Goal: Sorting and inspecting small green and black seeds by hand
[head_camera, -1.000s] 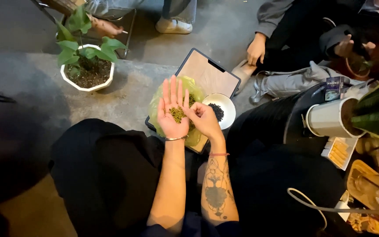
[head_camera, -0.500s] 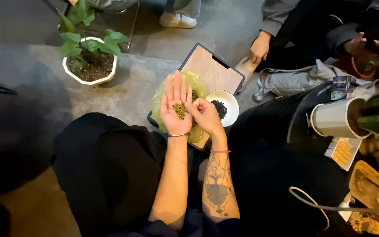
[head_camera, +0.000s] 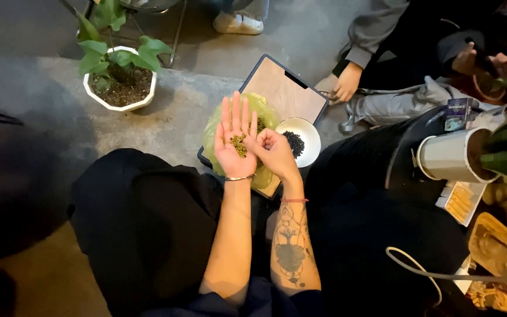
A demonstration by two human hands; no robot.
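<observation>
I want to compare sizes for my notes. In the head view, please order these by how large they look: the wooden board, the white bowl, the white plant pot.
1. wooden board
2. white plant pot
3. white bowl

All three rest on the floor, so the order looks fairly trustworthy.

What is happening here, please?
A seated person holds the left hand open, palm up, with a small heap of green beans on it. The right hand touches that palm at the heap, fingers curled. Below them a green plastic bag lies on a tray, beside a white bowl of dark beans. Another person's hand rests near the tray.
</observation>
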